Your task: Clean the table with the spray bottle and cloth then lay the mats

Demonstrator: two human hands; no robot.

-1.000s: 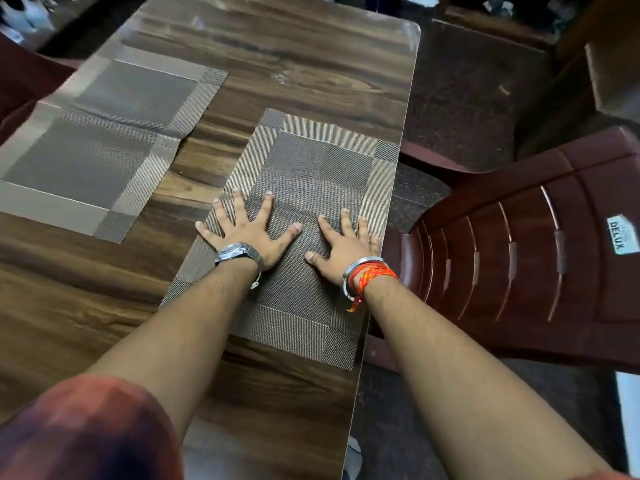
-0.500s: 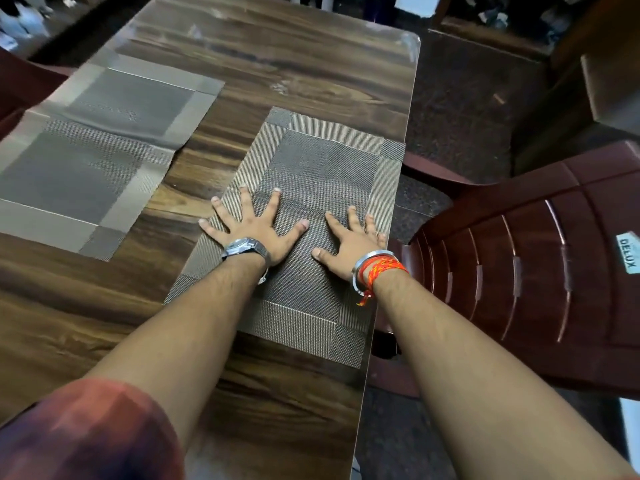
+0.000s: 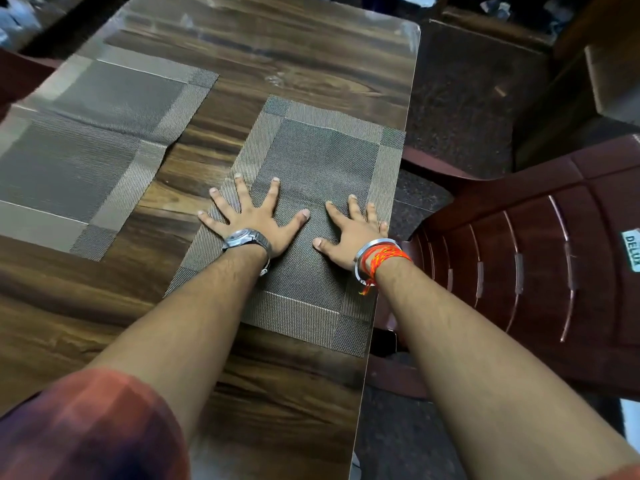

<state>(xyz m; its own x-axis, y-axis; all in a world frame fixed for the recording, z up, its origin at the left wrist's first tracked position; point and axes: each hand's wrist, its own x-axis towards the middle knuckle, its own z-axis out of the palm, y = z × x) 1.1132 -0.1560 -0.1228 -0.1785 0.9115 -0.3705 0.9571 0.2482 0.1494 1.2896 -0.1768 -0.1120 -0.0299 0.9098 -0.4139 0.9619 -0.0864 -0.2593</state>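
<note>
Hardly anything is moving since a second ago: the nearest mat [image 3: 322, 157] is staying put along the right edge of the desk [image 3: 294, 53], and both hands are keeping their place on it while the view is drifting a little. Its right border is running close along that edge, so any sideways push is risking sliding it over the side toward the chair [image 3: 536, 254]; the glossy desk top is probably giving the weave little to hold on to. A faint fold is crossing the mat just ahead of the fingertips, and uneven pressing is likely to leave it raised or turn the mat askew. The left hand [image 3: 254, 220], wearing a watch [image 3: 244, 236], is lying open with fingers spread wide, pressing flat on the mat's middle and left border. The right hand [image 3: 349, 233], wearing bracelets [image 3: 375, 252], is also lying open and flat, its outer fingers reaching the right border. Neither is gripping anything. Two more mats [image 3: 114, 95] are lying one against the other at the desk's left side, with bare wood between them and this one.
</note>
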